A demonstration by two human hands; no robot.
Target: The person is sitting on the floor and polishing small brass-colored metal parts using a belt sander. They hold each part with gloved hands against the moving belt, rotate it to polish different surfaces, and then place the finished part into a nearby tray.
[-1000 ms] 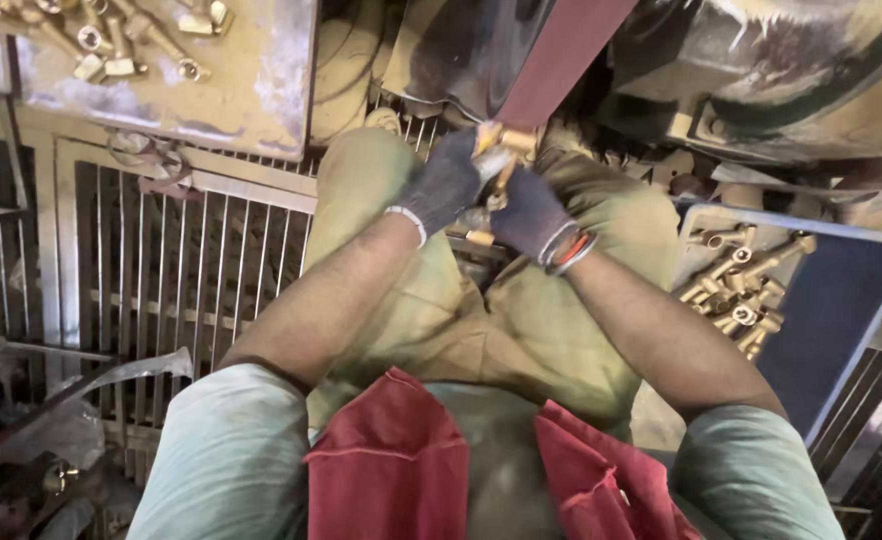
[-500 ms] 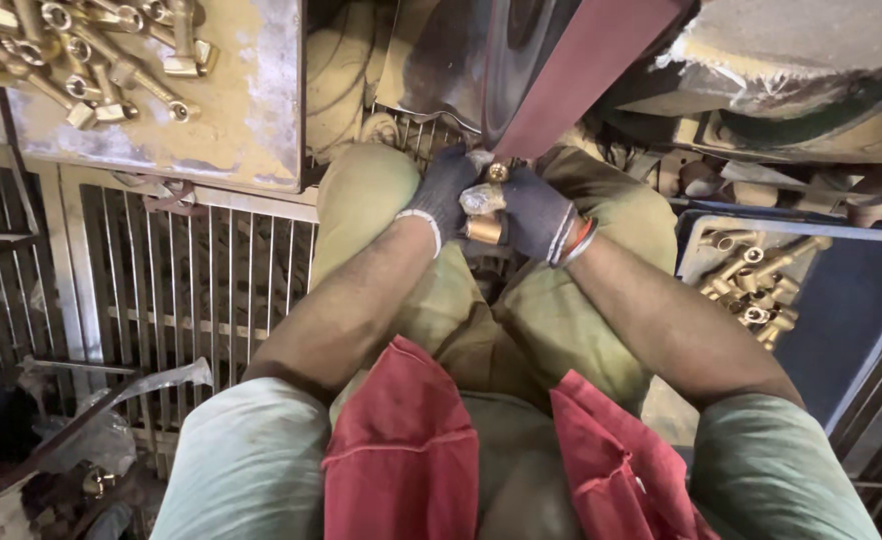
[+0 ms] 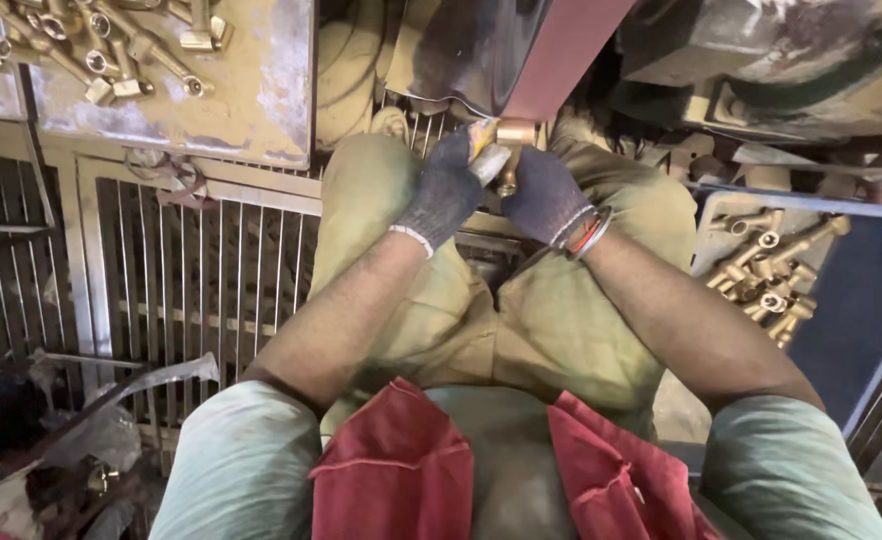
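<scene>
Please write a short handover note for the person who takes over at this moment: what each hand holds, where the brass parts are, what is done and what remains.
Left hand: gloved, gripping the brass fitting from its left side.
Right hand: gloved, gripping the same fitting from the right.
The fitting is pressed to the reddish sanding belt, above the knees.
Metal tray, upper left: a heap of brass fittings.
Blue tray, right: a smaller heap of brass fittings.
Done: cannot tell which heap is finished.
Left: the fitting in hand is not yet set down in either tray.
</scene>
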